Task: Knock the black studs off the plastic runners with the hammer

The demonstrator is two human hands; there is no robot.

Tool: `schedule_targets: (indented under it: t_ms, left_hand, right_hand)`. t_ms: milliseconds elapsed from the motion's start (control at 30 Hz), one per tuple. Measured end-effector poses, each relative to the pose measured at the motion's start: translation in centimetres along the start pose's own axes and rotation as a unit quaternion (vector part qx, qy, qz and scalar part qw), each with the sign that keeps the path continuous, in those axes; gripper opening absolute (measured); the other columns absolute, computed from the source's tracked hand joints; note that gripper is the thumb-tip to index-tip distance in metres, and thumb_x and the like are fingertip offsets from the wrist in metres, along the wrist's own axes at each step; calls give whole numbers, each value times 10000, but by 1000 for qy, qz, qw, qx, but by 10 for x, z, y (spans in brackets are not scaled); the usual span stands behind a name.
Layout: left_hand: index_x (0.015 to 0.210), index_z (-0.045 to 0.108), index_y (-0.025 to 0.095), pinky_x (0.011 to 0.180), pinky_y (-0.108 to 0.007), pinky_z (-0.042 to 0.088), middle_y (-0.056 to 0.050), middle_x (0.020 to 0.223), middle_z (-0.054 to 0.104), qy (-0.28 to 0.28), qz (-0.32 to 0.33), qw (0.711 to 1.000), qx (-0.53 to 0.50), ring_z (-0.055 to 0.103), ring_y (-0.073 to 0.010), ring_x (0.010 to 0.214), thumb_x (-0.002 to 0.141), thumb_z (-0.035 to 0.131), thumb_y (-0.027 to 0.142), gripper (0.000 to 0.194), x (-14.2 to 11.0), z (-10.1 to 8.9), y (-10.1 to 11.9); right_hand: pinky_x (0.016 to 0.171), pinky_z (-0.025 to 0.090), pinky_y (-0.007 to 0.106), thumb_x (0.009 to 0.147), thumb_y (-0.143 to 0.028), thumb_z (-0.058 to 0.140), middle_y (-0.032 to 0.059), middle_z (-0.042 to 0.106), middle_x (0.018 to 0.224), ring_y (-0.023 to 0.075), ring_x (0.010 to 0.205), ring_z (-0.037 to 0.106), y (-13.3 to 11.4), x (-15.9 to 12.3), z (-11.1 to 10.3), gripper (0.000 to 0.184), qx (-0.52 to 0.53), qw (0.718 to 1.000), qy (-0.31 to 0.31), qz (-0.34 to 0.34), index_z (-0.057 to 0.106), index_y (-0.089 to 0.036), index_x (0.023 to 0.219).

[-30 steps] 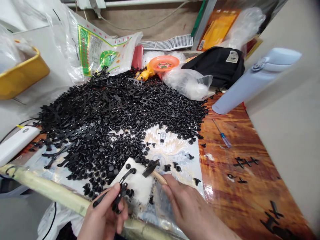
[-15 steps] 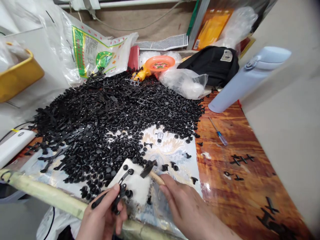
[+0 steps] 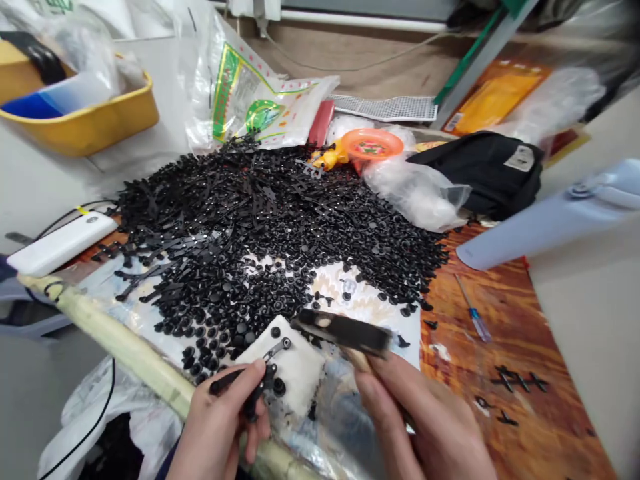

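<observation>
My right hand (image 3: 425, 420) is wrapped round the wooden handle of a hammer (image 3: 345, 331). The hammer's dark head is raised above the far right part of a white block (image 3: 303, 373). My left hand (image 3: 225, 417) pinches a jointed black plastic strip (image 3: 273, 352) at the block's left side, its far end resting on the white surface. More black pieces sit beneath those fingers, partly hidden. On the block are also a round black cap (image 3: 275, 331) and another round black part (image 3: 279, 387).
A large heap of black plastic parts (image 3: 260, 213) covers the table beyond. To the right are a screwdriver (image 3: 473, 313), a pale blue bottle (image 3: 540, 220) and several loose black pieces (image 3: 520, 380). A yellow bin (image 3: 110, 123) and white power bank-like device (image 3: 65, 243) are left.
The hammer has risen from the block toward the camera, its head now turned broadside. My left hand keeps its hold on the strip. The camera view has swung left.
</observation>
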State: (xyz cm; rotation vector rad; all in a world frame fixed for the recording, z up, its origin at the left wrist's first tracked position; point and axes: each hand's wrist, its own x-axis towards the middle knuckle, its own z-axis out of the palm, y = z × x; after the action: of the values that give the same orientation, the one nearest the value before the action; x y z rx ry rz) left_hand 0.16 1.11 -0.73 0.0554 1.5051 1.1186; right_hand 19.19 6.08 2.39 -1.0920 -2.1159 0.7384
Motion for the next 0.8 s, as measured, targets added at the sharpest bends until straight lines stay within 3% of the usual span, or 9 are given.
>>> schedule_targets:
  t_ms: [100, 200, 300, 367, 467, 567, 667, 800]
  left_hand:
    - [534, 614, 131, 264, -147, 295, 14, 422, 531, 6, 8, 1000, -7, 455, -87, 319, 604, 837, 464, 406, -2, 2, -1]
    - [562, 630, 133, 254, -141, 288, 25, 426, 522, 22, 13, 1000, -12, 477, -98, 323, 594, 842, 446, 379, -4, 5, -1]
    - [545, 622, 134, 251, -131, 282, 33, 409, 511, 29, 21, 999, -20, 450, -78, 299, 588, 841, 443, 381, -5, 7, 0]
    - [577, 650, 129, 248, -133, 283, 33, 400, 513, 33, 21, 999, -20, 452, -83, 295, 582, 841, 443, 368, -5, 8, 1]
    - [632, 674, 124, 245, -141, 278, 28, 398, 527, 39, 16, 999, -11, 477, -103, 300, 562, 852, 448, 376, -4, 8, 0]
    - [628, 654, 128, 261, -133, 249, 26, 402, 535, 46, 17, 999, -2, 474, -98, 302, 554, 855, 455, 391, -3, 9, 0]
    - [708, 685, 125, 321, -110, 224, 44, 408, 526, 64, 25, 998, -9, 430, -55, 339, 540, 876, 419, 389, -7, 9, 2]
    - [861, 746, 127, 401, -102, 299, 69, 461, 505, 89, 63, 994, -9, 382, -39, 445, 470, 931, 371, 497, -12, -3, 12]
  right_hand:
    - [563, 581, 264, 979, -161, 413, 91, 717, 905, 197, 635, 688, 4, -2, 9, 513, -45, 998, -44, -23, 392, -237, 1485]
    - [606, 606, 298, 986, -186, 372, 106, 726, 965, 217, 688, 716, 11, -3, 17, 469, -65, 990, -128, 5, 446, -203, 1449]
    - [733, 601, 271, 1000, -202, 401, 109, 692, 1163, 215, 876, 721, 12, -6, 14, 441, -28, 996, -82, 26, 453, -232, 1436]
    - [721, 598, 268, 994, -203, 421, 121, 698, 1145, 222, 864, 721, 11, -8, 12, 441, -36, 998, -56, 20, 462, -228, 1432]
    - [642, 602, 305, 988, -186, 367, 141, 719, 1050, 239, 771, 727, 11, -9, 15, 461, -82, 990, -112, 20, 453, -182, 1440]
    - [677, 609, 323, 1008, -238, 331, 104, 712, 1114, 237, 827, 731, 16, -6, 18, 429, -50, 985, -152, 64, 490, -222, 1407]
    - [717, 608, 297, 1029, -338, 348, 48, 730, 1078, 221, 898, 723, 23, -6, 13, 400, 5, 981, -147, 125, 499, -272, 1394]
    - [801, 587, 308, 1020, -355, 383, 65, 704, 1162, 237, 1013, 693, 30, -16, 4, 389, -7, 985, -107, 136, 527, -260, 1368]
